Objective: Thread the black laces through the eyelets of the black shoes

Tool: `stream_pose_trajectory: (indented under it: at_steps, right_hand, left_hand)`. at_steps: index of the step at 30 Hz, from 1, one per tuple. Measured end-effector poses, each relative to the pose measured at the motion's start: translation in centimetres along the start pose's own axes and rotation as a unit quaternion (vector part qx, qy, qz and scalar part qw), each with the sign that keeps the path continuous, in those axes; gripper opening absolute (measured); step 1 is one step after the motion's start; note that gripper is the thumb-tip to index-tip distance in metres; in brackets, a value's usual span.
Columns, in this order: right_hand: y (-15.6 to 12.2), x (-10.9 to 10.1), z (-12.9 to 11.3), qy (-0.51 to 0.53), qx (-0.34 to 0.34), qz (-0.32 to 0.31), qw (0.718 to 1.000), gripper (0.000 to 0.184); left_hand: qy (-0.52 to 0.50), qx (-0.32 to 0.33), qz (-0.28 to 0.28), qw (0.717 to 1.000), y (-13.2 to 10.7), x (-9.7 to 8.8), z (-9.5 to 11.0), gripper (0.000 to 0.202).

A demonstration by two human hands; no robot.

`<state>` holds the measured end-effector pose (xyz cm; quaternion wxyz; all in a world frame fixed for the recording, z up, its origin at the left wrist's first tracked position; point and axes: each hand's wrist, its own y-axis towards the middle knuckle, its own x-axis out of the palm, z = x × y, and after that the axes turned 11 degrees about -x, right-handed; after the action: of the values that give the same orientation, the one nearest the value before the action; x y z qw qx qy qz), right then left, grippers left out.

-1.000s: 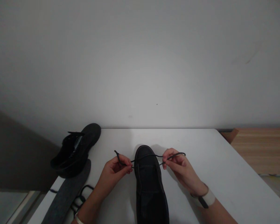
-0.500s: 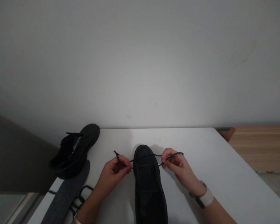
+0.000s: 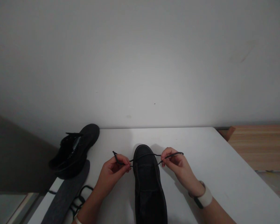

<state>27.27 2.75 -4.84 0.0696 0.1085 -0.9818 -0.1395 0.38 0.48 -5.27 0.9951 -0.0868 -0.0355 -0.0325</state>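
A black shoe [image 3: 147, 177] stands in the middle of the table, toe pointing toward the wall, its near end cut off by the frame. Across its toe runs a dark shoelace [image 3: 146, 154], and more lace comes out at both sides. Left of the shoe, my left hand [image 3: 115, 172] pinches the lace between thumb and fingers, a loose end sticking up above the knuckles. On the other side my right hand [image 3: 175, 165] pinches the lace too, with a loop standing out over its fingers. Both hands sit just off the shoe's sides.
A second black shoe [image 3: 71, 155] lies tilted at the table's left edge. Beneath it extends a grey insole [image 3: 67, 196], with a loose black lace [image 3: 80, 199] beside it. The white table [image 3: 212, 161] meets a pale wall [image 3: 140, 68]. A wooden surface [image 3: 261, 147] is at the right.
Both hands keep their pinch on the lace and have barely moved. The lace end above my left hand has shifted slightly left.
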Motion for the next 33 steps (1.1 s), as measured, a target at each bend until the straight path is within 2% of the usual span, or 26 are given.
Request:
stream_pose_trajectory:
  at_steps: [10,20,33]
  right_hand:
    - [-0.11,0.26,-0.29,0.012,0.005,-0.032,0.999,0.02]
    - [-0.23,0.32,0.29,0.027,0.02,-0.044,0.998,0.02]
    - [-0.39,0.6,0.1,-0.027,0.017,-0.068,0.997,0.022]
  left_hand:
    - [0.0,0.01,-0.007,1.0,0.11,-0.03,-0.6,0.016]
    - [0.031,0.001,-0.004,1.0,-0.06,0.39,0.28,0.014]
    - [0.055,0.025,0.003,0.998,-0.05,0.54,0.07,0.009]
